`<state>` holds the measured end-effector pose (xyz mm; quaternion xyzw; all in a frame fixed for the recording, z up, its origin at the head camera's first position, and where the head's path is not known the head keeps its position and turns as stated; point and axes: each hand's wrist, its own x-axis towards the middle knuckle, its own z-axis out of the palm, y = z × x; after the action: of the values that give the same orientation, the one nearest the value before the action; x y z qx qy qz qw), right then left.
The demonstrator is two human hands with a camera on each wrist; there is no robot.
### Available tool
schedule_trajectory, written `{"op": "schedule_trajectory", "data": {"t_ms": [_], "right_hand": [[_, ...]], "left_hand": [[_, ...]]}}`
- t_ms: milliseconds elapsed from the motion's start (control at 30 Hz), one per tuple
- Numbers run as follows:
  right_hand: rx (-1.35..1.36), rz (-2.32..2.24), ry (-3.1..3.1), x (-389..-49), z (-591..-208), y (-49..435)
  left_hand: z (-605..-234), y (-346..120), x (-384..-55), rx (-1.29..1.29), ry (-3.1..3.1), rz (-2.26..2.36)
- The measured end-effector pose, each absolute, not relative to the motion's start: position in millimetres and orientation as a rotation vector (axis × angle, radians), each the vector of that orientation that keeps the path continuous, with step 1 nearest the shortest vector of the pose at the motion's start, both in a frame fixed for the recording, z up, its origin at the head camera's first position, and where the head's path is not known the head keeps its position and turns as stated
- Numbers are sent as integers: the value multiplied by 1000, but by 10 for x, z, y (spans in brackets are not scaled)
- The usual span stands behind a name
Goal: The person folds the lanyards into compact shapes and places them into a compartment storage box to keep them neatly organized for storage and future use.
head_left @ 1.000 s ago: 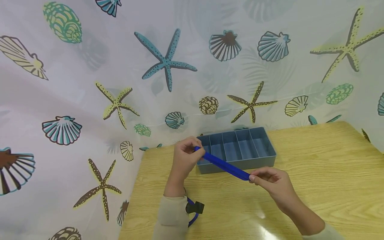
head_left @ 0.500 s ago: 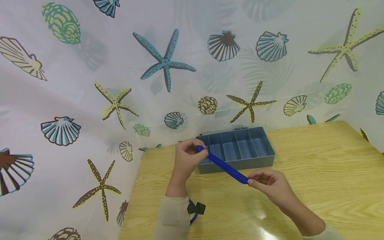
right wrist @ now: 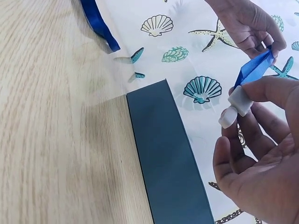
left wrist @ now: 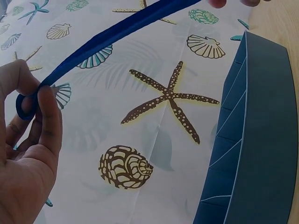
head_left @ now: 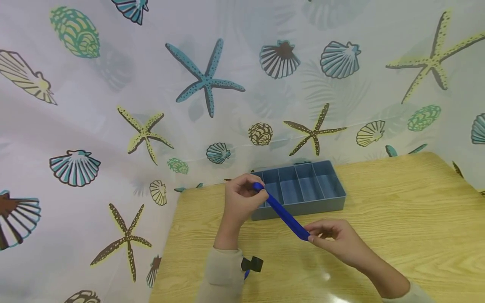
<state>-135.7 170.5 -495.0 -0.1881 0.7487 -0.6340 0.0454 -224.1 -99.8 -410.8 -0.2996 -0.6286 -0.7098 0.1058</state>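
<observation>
A blue ribbon [head_left: 286,216] stretches slantwise between my two hands, in front of and above the divided box. My left hand [head_left: 242,198] pinches its upper end, where the left wrist view shows the ribbon [left wrist: 117,37] curling into a small loop by the fingers. At the lower end my right hand [head_left: 337,242] pinches the ribbon between thumb and fingertips. In the right wrist view a small white piece [right wrist: 240,100] with a rounded part shows at those fingertips, beside the ribbon [right wrist: 257,67].
The blue-grey box [head_left: 299,209] with several compartments stands at the back of the wooden table [head_left: 398,223], against a curtain [head_left: 242,25] printed with shells and starfish. Next to the left sleeve [head_left: 223,269] sits a black clip [head_left: 251,264] on a blue strap [head_left: 247,274].
My left hand has shifted slightly to the right, while my right hand has come down and a little to the left. The ribbon slopes more steeply, and both hands keep their pinch.
</observation>
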Motion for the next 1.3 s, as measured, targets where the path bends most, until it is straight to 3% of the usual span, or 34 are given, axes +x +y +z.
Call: {"op": "schedule_trajectory", "data": {"t_ms": [833,1300], "right_hand": [[-783,-1793,2284,-1340,-4968,1676],[-867,-1710,2282,-1331,-5012,1662]], "left_hand": [[-4112,-900,-2193,-865,-1912,-2253],[-4172,-842,-2099,-1027,-1963,-2372]]}}
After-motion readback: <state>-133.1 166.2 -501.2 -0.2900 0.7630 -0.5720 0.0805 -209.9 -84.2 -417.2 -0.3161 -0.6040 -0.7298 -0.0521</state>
